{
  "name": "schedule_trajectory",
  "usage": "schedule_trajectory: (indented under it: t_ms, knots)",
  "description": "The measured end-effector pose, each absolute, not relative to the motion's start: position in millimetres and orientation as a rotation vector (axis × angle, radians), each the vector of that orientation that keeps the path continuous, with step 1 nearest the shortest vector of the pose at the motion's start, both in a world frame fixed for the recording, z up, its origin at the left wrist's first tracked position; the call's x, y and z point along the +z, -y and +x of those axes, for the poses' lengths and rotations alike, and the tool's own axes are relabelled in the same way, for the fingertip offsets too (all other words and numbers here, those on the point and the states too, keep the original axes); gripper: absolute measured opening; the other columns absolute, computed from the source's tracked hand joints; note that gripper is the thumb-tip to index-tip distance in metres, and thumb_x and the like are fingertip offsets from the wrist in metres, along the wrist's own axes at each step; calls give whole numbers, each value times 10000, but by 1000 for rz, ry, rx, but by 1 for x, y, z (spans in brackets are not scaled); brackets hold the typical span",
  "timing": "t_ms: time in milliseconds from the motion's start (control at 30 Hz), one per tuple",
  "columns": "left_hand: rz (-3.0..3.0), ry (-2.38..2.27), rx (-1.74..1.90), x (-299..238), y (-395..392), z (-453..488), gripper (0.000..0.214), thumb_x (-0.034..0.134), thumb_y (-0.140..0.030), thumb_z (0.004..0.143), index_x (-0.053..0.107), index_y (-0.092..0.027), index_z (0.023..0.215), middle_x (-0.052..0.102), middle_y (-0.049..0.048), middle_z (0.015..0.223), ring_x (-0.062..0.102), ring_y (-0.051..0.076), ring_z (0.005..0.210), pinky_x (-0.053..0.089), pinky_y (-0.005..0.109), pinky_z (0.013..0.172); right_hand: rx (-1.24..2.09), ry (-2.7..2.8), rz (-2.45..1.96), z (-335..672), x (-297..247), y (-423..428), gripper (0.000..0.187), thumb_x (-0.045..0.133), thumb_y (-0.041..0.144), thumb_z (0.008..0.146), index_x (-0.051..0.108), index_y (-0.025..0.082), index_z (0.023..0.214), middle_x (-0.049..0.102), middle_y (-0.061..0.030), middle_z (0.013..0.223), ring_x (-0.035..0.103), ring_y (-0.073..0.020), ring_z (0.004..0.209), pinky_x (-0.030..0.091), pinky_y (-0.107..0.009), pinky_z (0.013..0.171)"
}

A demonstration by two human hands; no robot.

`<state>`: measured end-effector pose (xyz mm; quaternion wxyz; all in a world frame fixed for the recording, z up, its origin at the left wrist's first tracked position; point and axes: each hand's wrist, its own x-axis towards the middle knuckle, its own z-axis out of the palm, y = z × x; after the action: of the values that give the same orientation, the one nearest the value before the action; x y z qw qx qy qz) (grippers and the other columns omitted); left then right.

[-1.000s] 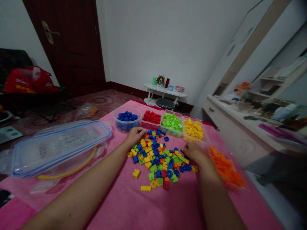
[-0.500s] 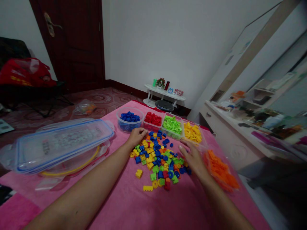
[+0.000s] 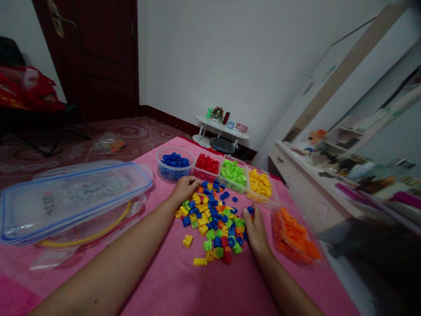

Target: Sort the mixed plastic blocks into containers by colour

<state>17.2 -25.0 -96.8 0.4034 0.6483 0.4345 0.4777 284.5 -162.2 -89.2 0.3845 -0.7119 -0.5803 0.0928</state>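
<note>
A heap of mixed plastic bricks in blue, yellow, green, red and orange lies on the pink cloth. My left hand rests at the heap's far left corner, fingers curled down onto the bricks; what they hold, if anything, is hidden. At the heap's right edge my right hand lies with its fingers stretched forward, and a blue brick sits at its fingertips. Behind the heap stands a row of clear tubs: blue bricks, red bricks, green bricks, yellow bricks. A container of orange bricks lies right of my right hand.
Clear container lids are stacked at the left on the cloth. A single yellow brick and a flat yellow piece lie apart from the heap. A white dresser stands to the right, a small white table by the far wall.
My right hand has drawn back toward me along the heap's right edge and flattened out. My left hand has stayed at the heap's far left corner. The view has shifted slightly.
</note>
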Motion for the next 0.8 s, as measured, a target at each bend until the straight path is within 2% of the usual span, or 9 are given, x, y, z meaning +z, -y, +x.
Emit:
schedule_trajectory:
  t_ms: [67,200,300,367,500,567,633,733,800]
  knots:
    - [1643,-1100,1215,-95,26,17,355,503,-438,796,651,-138,678,641,22,609,550,130,555,389,218,517,351,1378,-1761,273,-80,140,682,370,580,868,420,117,1366,444,-176,1406,402,-283,1309,292,-459,1090]
    - [1652,-1104,1231,-88,30,16,351,501,-426,800,636,-139,649,629,19,590,545,124,539,393,223,527,614,1373,-1557,239,-57,117,575,370,573,878,563,134,1196,586,-135,1269,530,-243,1187,383,-400,1030]
    - [1655,-1114,1231,-85,32,16,343,499,-412,803,638,-140,648,634,20,591,548,125,546,389,224,530,663,1555,-1460,214,-39,130,531,367,539,901,555,165,1226,569,-114,1301,511,-230,1213,380,-393,1037]
    - [1657,-1119,1231,-85,32,16,336,495,-399,805,644,-137,657,641,23,600,553,126,555,389,224,535,538,1799,-1430,202,-29,153,518,394,509,904,501,204,1309,499,-98,1383,439,-238,1284,306,-434,1088]
    - [1657,-1095,1238,-85,31,16,337,496,-388,804,643,-128,647,644,27,608,561,128,567,399,223,550,214,2515,-1174,191,-25,207,632,557,516,821,396,321,1401,370,-51,1485,253,-303,1391,28,-579,1129]
    - [1652,-1087,1239,-86,31,16,342,499,-392,803,641,-125,643,644,28,608,563,128,565,404,223,552,135,2732,-1046,191,-30,220,625,545,498,839,358,349,1416,368,-31,1487,238,-293,1397,21,-599,1120]
    - [1648,-1089,1242,-87,30,16,344,498,-397,803,646,-123,656,649,31,614,566,130,566,406,224,551,34,2780,-1027,194,-36,217,552,504,446,881,371,343,1407,384,-26,1479,249,-274,1393,63,-599,1118]
    - [1659,-1097,1248,-88,30,16,350,494,-402,809,653,-124,668,657,36,624,567,134,578,405,226,556,-150,2641,-1150,198,-43,193,422,512,356,889,513,297,1307,406,-58,1463,279,-284,1376,104,-609,1105]
    - [1674,-1097,1247,-88,29,15,353,498,-405,808,650,-127,654,657,38,624,567,136,588,406,226,563,-183,2528,-1250,199,-42,171,348,532,308,876,592,266,1216,434,-79,1441,353,-284,1333,134,-598,1102]
